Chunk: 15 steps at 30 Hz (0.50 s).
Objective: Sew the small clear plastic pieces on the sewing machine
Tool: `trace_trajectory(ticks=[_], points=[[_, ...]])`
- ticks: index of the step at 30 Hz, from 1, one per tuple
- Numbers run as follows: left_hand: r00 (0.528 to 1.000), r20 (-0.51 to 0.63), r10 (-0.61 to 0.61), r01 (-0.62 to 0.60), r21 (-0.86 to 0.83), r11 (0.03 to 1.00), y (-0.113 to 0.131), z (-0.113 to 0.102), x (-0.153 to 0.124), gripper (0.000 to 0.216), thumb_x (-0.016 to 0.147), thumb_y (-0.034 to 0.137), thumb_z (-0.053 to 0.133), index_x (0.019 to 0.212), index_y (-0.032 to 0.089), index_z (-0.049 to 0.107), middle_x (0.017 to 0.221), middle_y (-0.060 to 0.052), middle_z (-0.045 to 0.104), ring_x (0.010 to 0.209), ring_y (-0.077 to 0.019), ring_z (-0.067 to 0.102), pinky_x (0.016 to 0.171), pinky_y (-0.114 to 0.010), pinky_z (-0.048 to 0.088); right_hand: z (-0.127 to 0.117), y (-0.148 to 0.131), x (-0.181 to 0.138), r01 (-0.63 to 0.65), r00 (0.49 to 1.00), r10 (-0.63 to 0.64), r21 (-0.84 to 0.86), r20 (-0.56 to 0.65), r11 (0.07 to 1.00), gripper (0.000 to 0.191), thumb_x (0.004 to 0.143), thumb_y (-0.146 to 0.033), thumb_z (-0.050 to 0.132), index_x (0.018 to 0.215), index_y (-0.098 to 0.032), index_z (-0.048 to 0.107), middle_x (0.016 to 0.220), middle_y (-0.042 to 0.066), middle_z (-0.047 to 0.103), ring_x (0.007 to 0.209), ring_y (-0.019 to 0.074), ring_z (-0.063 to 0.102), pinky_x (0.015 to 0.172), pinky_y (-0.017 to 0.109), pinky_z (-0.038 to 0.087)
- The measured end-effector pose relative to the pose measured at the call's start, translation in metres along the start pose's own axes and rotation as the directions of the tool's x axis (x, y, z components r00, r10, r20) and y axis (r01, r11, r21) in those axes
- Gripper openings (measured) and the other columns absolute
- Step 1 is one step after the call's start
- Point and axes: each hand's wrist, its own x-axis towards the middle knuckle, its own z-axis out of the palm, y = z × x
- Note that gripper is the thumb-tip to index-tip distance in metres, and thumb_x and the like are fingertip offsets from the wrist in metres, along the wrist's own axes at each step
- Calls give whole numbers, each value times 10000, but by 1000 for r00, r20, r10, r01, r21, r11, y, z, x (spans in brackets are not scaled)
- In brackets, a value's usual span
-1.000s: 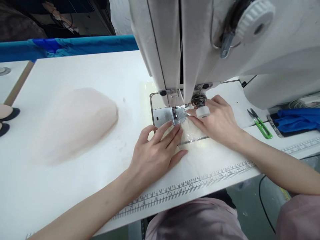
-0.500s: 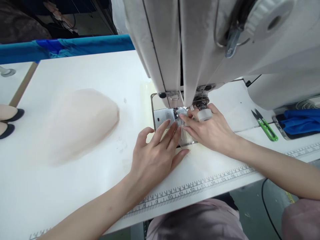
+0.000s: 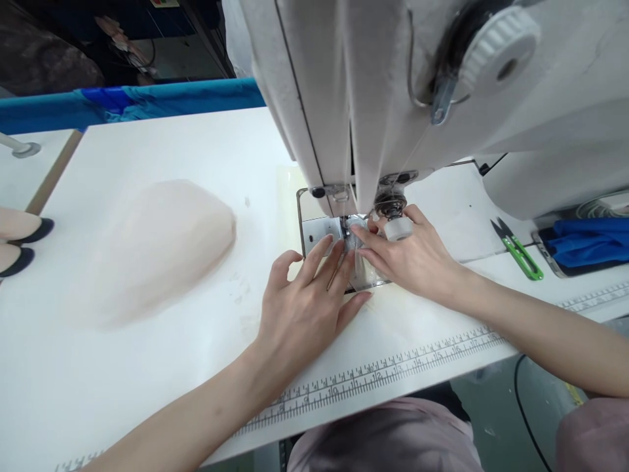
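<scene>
Left grip [image 3: 303,303]: bare hand, palm down, fingers extended and parted, closed on nothing visible; fingertips at the near edge of the metal plate [image 3: 319,229], thumb pointing right. Right grip [image 3: 417,255]: bare hand, index finger and thumb drawn in close beside the presser foot [image 3: 345,227]; whether pinching anything, not shown, fingertips too small and crowded to read.

Step in hand, by judgement: close finger work at the presser foot, left grip apparently steadying. Next move, likewise judged: calling for a light, exact touch from the right grip, with fingertips clear of the foot's underside.

Presser foot: between both grips, just ahead of the left fingertips; small, dark and silvery, partly masked by fingers. Metal plate: flat, smooth, bright silver, marked with a small dark hole.

Overlapping the right grip in view: white knob [image 3: 398,228] below coiled metal. Above both grips: sewing machine [image 3: 314,98], white, bulky. Well left of the grips, on the white tabletop [image 3: 240,141]: pale beige piece [image 3: 171,249], rounded, soft-edged, material uncertain. Well right: green-handled snips [image 3: 523,257]; farther right, blue cloth [image 3: 590,239]. Nearer than the grips, along the tabletop edge: printed ruler [image 3: 356,379].
</scene>
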Motion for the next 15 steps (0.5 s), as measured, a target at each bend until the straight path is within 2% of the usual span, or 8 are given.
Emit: trace_trajectory(ticks=[15], points=[[1000, -9, -3, 4, 84, 996, 0, 3, 1, 407, 958, 418, 462, 1232, 142, 583, 1256, -129, 639, 1243, -249, 546, 909, -432, 366, 0, 2, -1, -21, 1000, 21, -15, -15, 1000, 332, 995, -312, 412, 1211, -183, 629, 1127, 91, 642, 978, 225, 529, 868, 367, 307]])
